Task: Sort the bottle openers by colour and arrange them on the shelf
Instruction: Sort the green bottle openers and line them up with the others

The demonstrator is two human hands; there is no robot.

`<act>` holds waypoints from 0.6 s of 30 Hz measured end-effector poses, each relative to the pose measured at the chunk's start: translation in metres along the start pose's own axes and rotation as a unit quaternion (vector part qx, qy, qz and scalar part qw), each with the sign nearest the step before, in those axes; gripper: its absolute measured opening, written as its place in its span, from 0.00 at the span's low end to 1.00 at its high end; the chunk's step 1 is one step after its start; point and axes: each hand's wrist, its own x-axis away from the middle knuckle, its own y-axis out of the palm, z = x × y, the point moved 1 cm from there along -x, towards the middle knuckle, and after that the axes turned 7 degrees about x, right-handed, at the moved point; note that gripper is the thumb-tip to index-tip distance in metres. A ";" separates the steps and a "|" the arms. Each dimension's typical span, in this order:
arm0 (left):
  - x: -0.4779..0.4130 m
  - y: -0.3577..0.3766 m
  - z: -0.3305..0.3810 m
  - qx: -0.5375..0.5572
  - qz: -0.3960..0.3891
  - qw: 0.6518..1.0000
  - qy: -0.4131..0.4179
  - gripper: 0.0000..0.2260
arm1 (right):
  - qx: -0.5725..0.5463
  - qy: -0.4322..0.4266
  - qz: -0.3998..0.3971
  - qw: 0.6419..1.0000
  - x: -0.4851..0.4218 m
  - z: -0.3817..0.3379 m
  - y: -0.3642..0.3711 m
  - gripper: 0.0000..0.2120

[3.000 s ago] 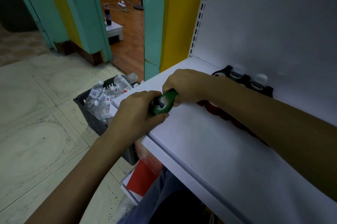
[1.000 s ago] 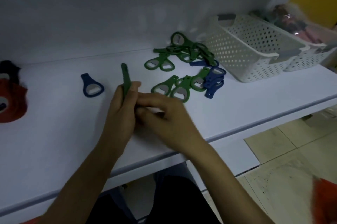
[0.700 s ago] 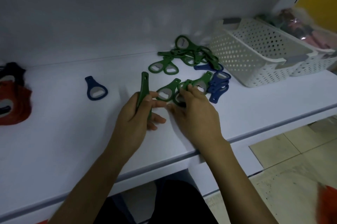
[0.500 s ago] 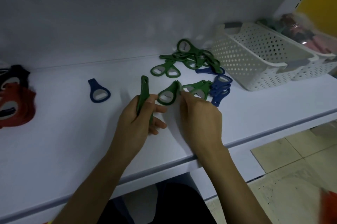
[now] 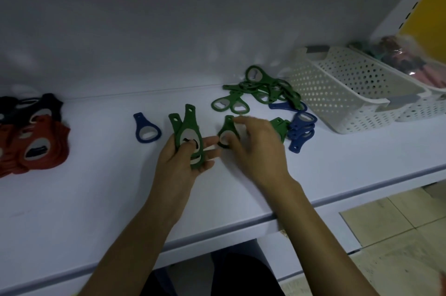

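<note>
A: Status on the bottle openers?

B: Approx. half done, imo. Landmark = the white basket (image 5: 350, 93) at the right end of the shelf (image 5: 96, 199). Furthest left of the basket: a red stack (image 5: 36, 148) w/ black openers (image 5: 36, 105) just behind it. Those 2 colours look sorted.

A: Green & blue?

B: Not separated yet. A loose green pile (image 5: 265, 88) lies against the basket's left wall, w/ one blue opener (image 5: 287, 106) poking out from under it. A small blue stack (image 5: 300, 131) sits just front-left of the basket. A lone blue opener (image 5: 146, 130) lies well left of the basket, towards the red stack.

A: Hands?

B: The left hand (image 5: 183, 163) grasps a fanned green bunch (image 5: 189, 131), thumb across the top one, handles pointing up. The right hand (image 5: 255, 148) pinches a single green opener (image 5: 226, 131) by its ring, between the bunch & the basket. Can't tell if that one is off the shelf.

A: What's left?

B: Prob. gather the remaining greens, incl. the green pair (image 5: 229, 105) just left of the pile, & set them down as one group. Then pull the blues together. Nothing seen in the basket so far.
</note>
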 end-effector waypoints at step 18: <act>-0.009 -0.002 -0.001 0.044 -0.005 0.998 -0.050 0.13 | -0.054 -0.244 0.002 0.968 0.019 -0.025 -0.002 0.11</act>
